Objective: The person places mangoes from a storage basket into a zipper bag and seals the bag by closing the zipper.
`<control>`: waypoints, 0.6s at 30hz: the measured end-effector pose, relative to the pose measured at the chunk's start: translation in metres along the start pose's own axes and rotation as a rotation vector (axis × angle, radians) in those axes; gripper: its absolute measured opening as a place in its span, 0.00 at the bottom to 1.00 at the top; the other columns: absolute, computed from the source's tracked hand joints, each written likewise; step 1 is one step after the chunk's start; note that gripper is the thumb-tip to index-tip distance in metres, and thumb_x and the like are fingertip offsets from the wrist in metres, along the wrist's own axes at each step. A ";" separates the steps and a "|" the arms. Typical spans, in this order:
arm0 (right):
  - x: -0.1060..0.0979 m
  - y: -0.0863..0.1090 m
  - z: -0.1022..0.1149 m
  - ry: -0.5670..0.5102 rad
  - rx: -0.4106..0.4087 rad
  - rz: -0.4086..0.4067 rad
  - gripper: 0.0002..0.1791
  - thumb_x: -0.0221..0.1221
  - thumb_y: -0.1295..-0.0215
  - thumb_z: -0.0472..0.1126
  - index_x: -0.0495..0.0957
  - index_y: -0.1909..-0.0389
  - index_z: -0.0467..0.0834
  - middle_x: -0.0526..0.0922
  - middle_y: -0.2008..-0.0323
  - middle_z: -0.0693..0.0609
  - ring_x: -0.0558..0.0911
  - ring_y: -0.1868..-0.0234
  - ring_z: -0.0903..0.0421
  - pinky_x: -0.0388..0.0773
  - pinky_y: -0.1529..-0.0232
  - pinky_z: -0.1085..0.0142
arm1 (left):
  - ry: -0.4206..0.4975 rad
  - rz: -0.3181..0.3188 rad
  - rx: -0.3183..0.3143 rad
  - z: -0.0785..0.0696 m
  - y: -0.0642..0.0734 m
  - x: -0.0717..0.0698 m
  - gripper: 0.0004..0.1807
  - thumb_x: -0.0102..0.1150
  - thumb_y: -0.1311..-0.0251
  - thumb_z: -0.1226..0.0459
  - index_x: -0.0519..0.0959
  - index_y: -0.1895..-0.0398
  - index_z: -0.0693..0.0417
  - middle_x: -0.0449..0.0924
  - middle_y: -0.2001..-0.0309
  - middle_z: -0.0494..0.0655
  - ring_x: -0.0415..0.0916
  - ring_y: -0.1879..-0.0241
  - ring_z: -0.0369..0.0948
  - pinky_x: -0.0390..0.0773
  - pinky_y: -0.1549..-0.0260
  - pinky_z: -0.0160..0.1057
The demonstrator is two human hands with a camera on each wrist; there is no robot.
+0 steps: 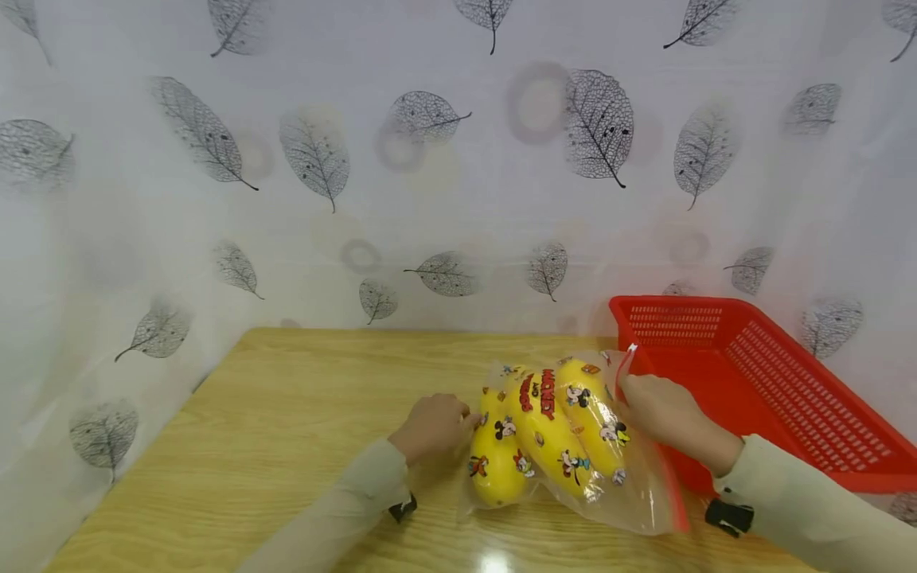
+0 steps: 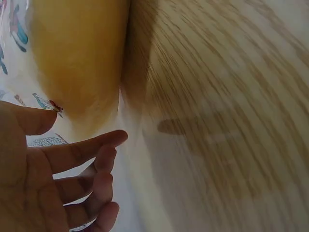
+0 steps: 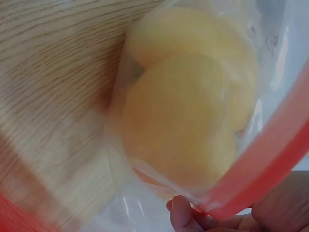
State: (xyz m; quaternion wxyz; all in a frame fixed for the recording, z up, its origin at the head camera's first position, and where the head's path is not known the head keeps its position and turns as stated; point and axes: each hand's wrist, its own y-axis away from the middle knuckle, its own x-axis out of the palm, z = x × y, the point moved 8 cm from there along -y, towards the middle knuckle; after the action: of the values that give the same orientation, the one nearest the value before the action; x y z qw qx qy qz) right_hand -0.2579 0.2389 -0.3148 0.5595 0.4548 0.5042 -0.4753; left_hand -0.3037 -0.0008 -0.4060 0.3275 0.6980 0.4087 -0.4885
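A clear plastic zip bag (image 1: 634, 505) printed with cartoon figures lies on the wooden table. Several smooth, rounded, elongated yellow items (image 1: 501, 458) fill it; what kind they are I cannot tell. At the bag's left side is my left hand (image 1: 435, 426), fingertips close to the plastic. The left wrist view shows that hand (image 2: 53, 169) with loosely bent fingers, pinching nothing. My right hand (image 1: 666, 414) pinches the upper part of the bag's red zip edge (image 1: 675, 501). From the right wrist, the fingers (image 3: 181, 212) grip the red zip strip (image 3: 270, 164), with yellow items visible inside.
A red plastic basket (image 1: 723, 301) with slotted walls stands right of the bag, behind my right forearm. The wooden table (image 1: 286, 414) extends to the left. A white curtain (image 1: 458, 199) with a leaf print hangs behind the table.
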 end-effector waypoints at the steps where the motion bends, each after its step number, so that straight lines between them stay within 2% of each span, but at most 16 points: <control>1: 0.001 0.000 0.000 0.003 0.002 0.005 0.16 0.59 0.40 0.40 0.72 0.57 0.33 0.68 0.83 0.51 0.69 0.82 0.57 0.68 0.81 0.68 | 0.054 0.016 -0.008 0.001 -0.001 0.002 0.24 0.42 0.33 0.49 0.82 0.74 0.52 0.81 0.72 0.43 0.75 0.70 0.40 0.75 0.65 0.40; 4: 0.005 -0.001 0.002 -0.008 0.011 0.017 0.21 0.59 0.41 0.40 0.70 0.51 0.31 0.69 0.84 0.51 0.70 0.83 0.57 0.70 0.81 0.69 | 0.193 0.035 -0.018 0.001 -0.004 0.004 0.22 0.42 0.32 0.51 0.80 0.77 0.52 0.76 0.78 0.42 0.69 0.78 0.38 0.70 0.73 0.36; 7: 0.005 -0.003 0.003 -0.023 -0.005 0.000 0.19 0.60 0.41 0.40 0.70 0.55 0.32 0.68 0.83 0.51 0.70 0.82 0.58 0.69 0.80 0.69 | 0.255 0.012 -0.015 0.001 -0.005 0.003 0.21 0.44 0.33 0.53 0.80 0.77 0.54 0.72 0.81 0.40 0.64 0.81 0.36 0.66 0.78 0.34; 8: 0.005 -0.003 0.004 -0.024 -0.017 -0.014 0.20 0.60 0.41 0.39 0.70 0.53 0.31 0.68 0.84 0.51 0.70 0.83 0.57 0.69 0.81 0.69 | 0.263 0.001 -0.016 0.001 -0.005 0.002 0.21 0.44 0.33 0.54 0.80 0.77 0.54 0.71 0.82 0.40 0.63 0.82 0.36 0.65 0.80 0.33; 13: 0.001 -0.011 0.009 -0.064 -0.069 -0.091 0.11 0.59 0.41 0.37 0.72 0.62 0.34 0.68 0.84 0.51 0.69 0.83 0.57 0.66 0.81 0.68 | 0.270 -0.048 -0.063 0.007 -0.004 0.001 0.19 0.45 0.33 0.55 0.79 0.78 0.53 0.68 0.83 0.40 0.62 0.83 0.36 0.64 0.81 0.33; 15: 0.001 -0.018 0.011 -0.096 -0.071 -0.100 0.06 0.58 0.41 0.37 0.72 0.70 0.38 0.69 0.84 0.51 0.69 0.82 0.57 0.67 0.79 0.68 | 0.253 -0.089 -0.079 0.012 -0.004 -0.003 0.17 0.46 0.33 0.56 0.78 0.77 0.51 0.70 0.81 0.40 0.64 0.81 0.36 0.65 0.79 0.33; 18: 0.003 -0.031 0.016 -0.148 -0.066 -0.091 0.05 0.57 0.40 0.37 0.72 0.70 0.39 0.70 0.83 0.51 0.70 0.81 0.57 0.68 0.77 0.68 | 0.195 -0.167 -0.090 0.022 -0.003 -0.015 0.14 0.47 0.33 0.57 0.76 0.76 0.50 0.72 0.79 0.39 0.66 0.79 0.35 0.67 0.76 0.33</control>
State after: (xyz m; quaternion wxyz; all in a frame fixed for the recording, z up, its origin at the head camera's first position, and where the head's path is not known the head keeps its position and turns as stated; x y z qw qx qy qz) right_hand -0.2865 0.2186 -0.3176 0.5878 0.3762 0.4970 -0.5158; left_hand -0.3189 -0.0221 -0.3988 0.2756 0.6903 0.5165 -0.4251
